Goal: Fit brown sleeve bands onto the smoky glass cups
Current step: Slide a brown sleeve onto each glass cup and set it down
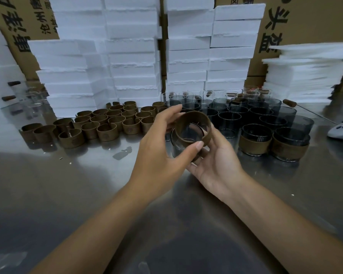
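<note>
Holding item, centre of frame above the worktop [87, 184]: one smoky glass cup [178, 149] cradled sideways in the right hand [216, 167], mouth toward the camera, brown sleeve band [193, 126] pinched by the left hand [160, 147], ringed coaxially around it.

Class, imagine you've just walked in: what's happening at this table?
A person is fitting a brown band onto a glass cup, held above a metal table. The left hand pinches the band; the right hand cradles the cup from below. The band sits at one end of the cup, not yet fully on. Loose bands wait on the left, bare smoky cups on the right, and two banded cups stand in front of them.
</note>
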`<state>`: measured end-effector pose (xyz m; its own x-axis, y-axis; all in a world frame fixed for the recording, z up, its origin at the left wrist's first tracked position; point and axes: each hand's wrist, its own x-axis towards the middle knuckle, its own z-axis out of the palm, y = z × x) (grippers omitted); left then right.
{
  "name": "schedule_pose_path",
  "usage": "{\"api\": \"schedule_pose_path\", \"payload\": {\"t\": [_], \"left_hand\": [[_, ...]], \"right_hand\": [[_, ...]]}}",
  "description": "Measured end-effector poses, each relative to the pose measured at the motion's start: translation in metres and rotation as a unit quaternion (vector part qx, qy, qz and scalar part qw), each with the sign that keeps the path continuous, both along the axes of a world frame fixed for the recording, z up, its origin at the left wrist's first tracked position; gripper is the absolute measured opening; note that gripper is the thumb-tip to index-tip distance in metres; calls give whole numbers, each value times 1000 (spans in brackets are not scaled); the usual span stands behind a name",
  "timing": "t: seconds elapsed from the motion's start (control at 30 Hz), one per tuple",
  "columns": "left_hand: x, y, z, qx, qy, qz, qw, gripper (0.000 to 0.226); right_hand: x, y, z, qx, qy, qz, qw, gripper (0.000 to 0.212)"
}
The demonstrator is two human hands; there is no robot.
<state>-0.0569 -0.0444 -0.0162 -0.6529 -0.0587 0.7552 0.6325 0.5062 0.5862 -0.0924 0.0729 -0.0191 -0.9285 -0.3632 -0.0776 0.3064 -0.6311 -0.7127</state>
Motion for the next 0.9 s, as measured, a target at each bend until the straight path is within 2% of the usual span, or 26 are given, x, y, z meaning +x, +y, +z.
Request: {"api": "schedule_pose_path", "payload": {"t": [0.1,0.33,0.5,0.73,0.9], "left_hand": [[0,-1,-1,-8,7,9,1000,63],[-1,-3,2,19,-17,23,999,59],[-2,-4,0,55,-73,-6,996,57],[-3,-4,1,98,-103,-78,987,47],[-6,-1,-1,176,-137,-118,968,71]], "right_hand": [[1,4,2,10,20,8,1000,50],[4,1,9,59,65,9,996,76],[3,1,8,61,93,10,994,56],[1,4,8,51,89,8,995,25],[2,3,10,26,84,8,996,12]]}}
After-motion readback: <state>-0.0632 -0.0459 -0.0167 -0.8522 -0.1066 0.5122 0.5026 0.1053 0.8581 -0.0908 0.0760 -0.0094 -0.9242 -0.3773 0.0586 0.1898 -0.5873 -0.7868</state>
